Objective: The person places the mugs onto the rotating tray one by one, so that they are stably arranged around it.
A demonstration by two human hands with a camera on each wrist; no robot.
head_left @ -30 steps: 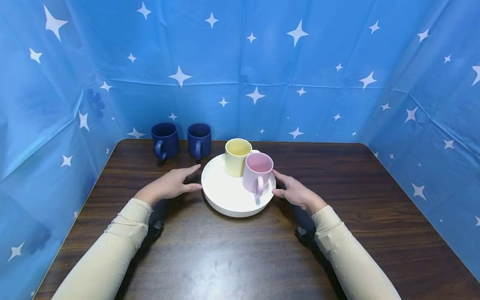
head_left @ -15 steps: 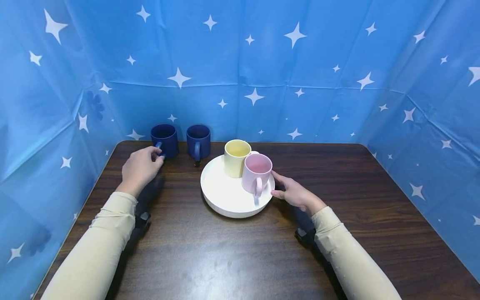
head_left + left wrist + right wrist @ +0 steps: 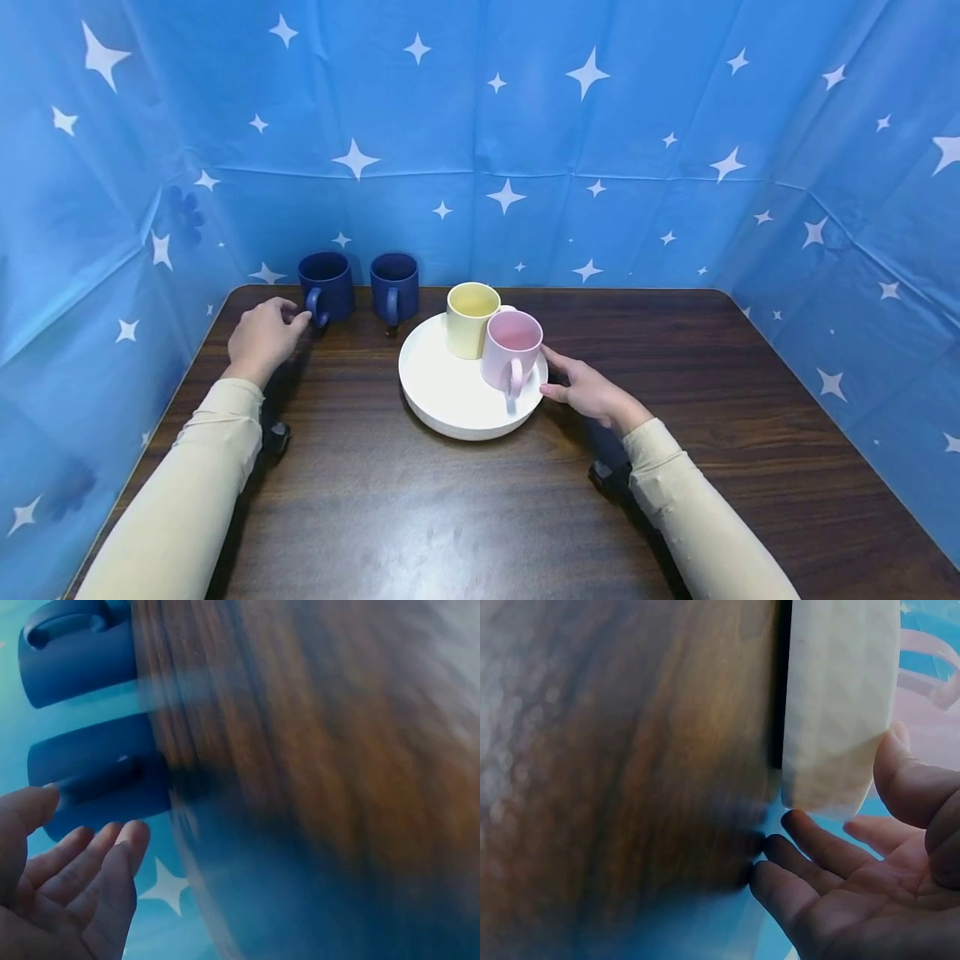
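In the head view my left hand (image 3: pixel 264 337) is beside the handle of the left navy mug (image 3: pixel 335 286). The left wrist view has the thumb and loosely bent fingers spread on either side of that mug's handle (image 3: pixel 101 780), not closed round it. A second navy mug (image 3: pixel 396 283) stands to its right. My right hand (image 3: pixel 588 390) is at the right rim of a round white tray (image 3: pixel 442 400), fingers relaxed, thumb near the tray's wall (image 3: pixel 840 712). A yellow mug (image 3: pixel 467 327) and a pink mug (image 3: pixel 510 354) stand upright in the tray.
The dark wooden table (image 3: pixel 420 517) carries everything. A blue curtain (image 3: pixel 525 125) with white stars surrounds its back and sides, close behind the navy mugs. Small dark devices are strapped under both wrists.
My left hand has left the tray's left side and moved left and back to the left navy mug, then shifted slightly left off its handle. The right hand and tray have stayed put.
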